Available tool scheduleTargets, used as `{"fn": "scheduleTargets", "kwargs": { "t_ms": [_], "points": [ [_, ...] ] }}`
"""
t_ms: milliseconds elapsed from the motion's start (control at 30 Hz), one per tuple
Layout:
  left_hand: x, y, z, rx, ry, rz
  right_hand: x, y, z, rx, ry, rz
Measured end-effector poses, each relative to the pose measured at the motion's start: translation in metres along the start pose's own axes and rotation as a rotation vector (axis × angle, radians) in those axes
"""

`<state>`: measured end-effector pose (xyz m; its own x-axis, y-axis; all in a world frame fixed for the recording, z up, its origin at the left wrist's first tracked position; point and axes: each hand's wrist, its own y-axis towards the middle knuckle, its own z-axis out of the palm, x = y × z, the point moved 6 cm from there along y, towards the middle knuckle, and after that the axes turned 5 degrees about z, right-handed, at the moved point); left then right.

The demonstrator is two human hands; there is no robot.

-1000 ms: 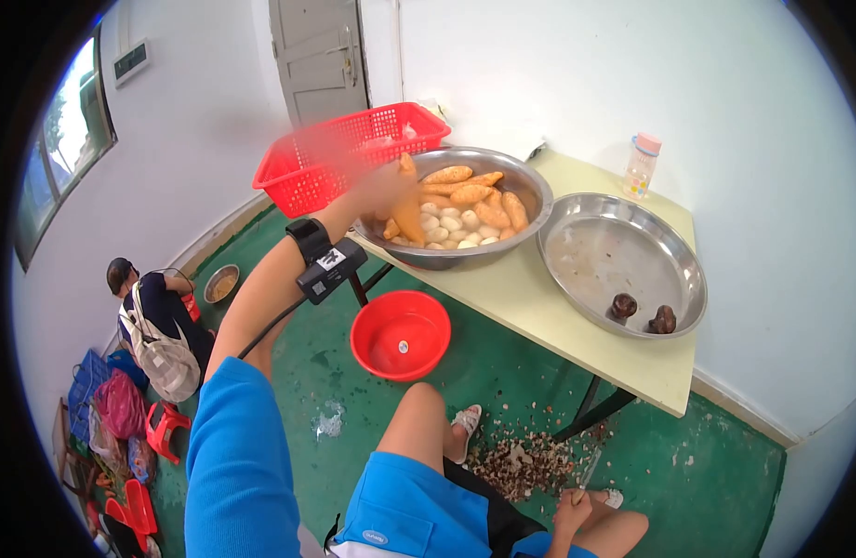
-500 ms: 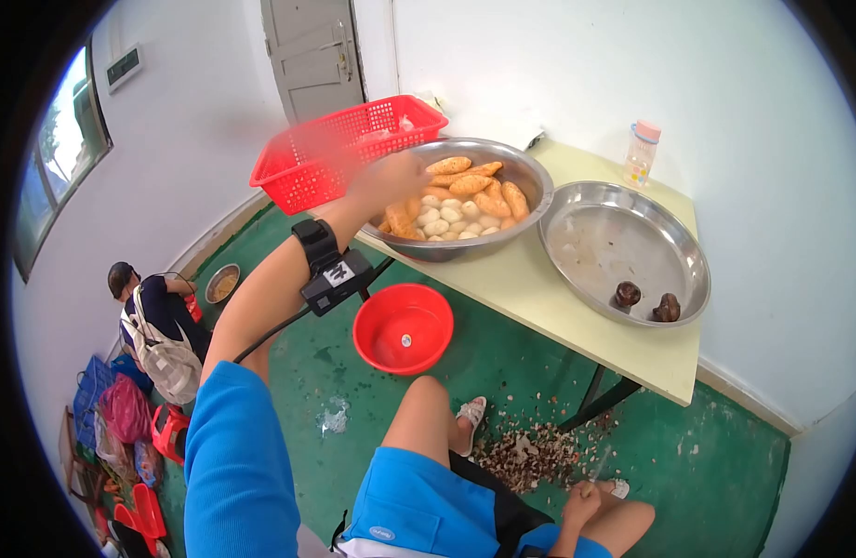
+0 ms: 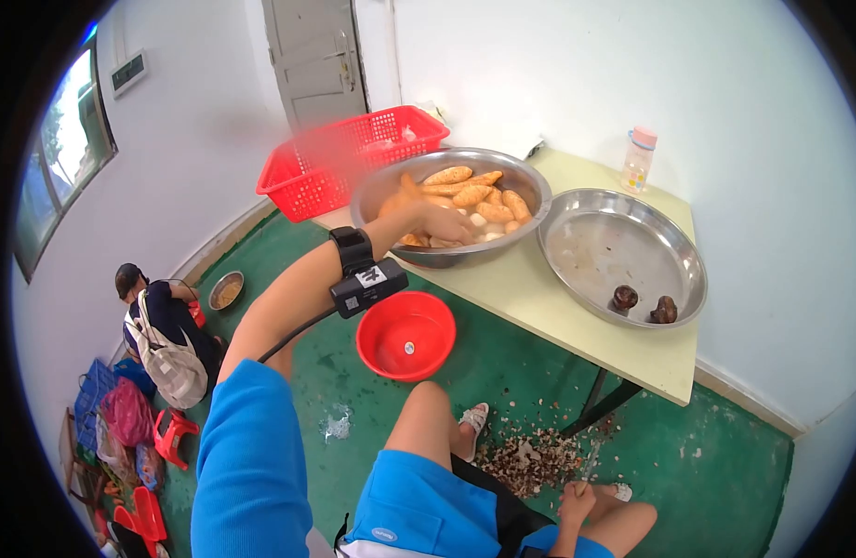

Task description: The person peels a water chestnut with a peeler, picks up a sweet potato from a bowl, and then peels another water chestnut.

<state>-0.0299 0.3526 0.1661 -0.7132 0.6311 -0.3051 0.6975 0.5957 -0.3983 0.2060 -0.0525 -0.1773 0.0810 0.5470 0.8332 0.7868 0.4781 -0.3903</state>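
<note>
My left hand (image 3: 444, 223) reaches into a large steel bowl (image 3: 372, 237) on the table, fingers apart and partly hidden among round white pieces (image 3: 496, 213). Long orange-yellow peeled roots (image 3: 471, 195) lie around and behind those pieces in the same bowl. Low at the right, by my knee, my right hand (image 3: 577, 503) is closed on a thin, pale, blade-like tool (image 3: 592, 461) that points up. A wide steel tray (image 3: 614, 244) stands right of the bowl, with two dark brown pieces (image 3: 625, 298) near its front edge.
A red basket (image 3: 321, 193) sits left of the bowl, and a bottle (image 3: 639, 160) by the wall. Below the pale table (image 3: 539, 302) are a red basin (image 3: 406, 337) and scattered peelings (image 3: 530, 460). At the far left a person (image 3: 172, 321) crouches near a small bowl (image 3: 226, 291), bags and red stools.
My left hand has moved right and down, from over the bowl's left side into the white pieces. My right hand stays by my knee. The view has shifted slightly.
</note>
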Motion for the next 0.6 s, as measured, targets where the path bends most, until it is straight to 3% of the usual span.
{"fn": "scheduleTargets", "kwargs": {
  "t_ms": [33, 167, 233, 267, 333, 400, 467, 600],
  "points": [
    [0.000, 0.005, 0.001, -0.016, -0.026, 0.077, 0.002, -0.001, 0.000, 0.002, 0.001, -0.003],
    [0.021, 0.016, -0.007, -0.142, -0.109, 0.032, 0.008, -0.005, -0.003, 0.021, 0.007, 0.024],
    [0.051, 0.025, -0.013, -0.198, -0.117, -0.359, 0.007, -0.005, -0.006, 0.003, 0.006, 0.030],
    [0.054, 0.031, -0.008, -0.198, -0.117, -0.354, 0.005, -0.005, -0.006, 0.002, 0.017, 0.018],
    [0.043, 0.031, -0.006, -0.285, 0.168, -0.331, 0.004, -0.003, -0.008, -0.003, 0.030, 0.009],
    [0.056, 0.044, -0.008, -0.239, 0.129, -0.350, 0.003, -0.004, -0.009, 0.001, 0.012, 0.009],
    [0.065, 0.045, -0.004, 0.011, -0.065, -0.352, -0.003, -0.001, -0.008, -0.008, 0.039, -0.033],
    [0.050, 0.016, -0.011, -0.165, -0.209, -0.262, 0.001, 0.003, -0.001, -0.020, 0.102, -0.101]
  ]
}}
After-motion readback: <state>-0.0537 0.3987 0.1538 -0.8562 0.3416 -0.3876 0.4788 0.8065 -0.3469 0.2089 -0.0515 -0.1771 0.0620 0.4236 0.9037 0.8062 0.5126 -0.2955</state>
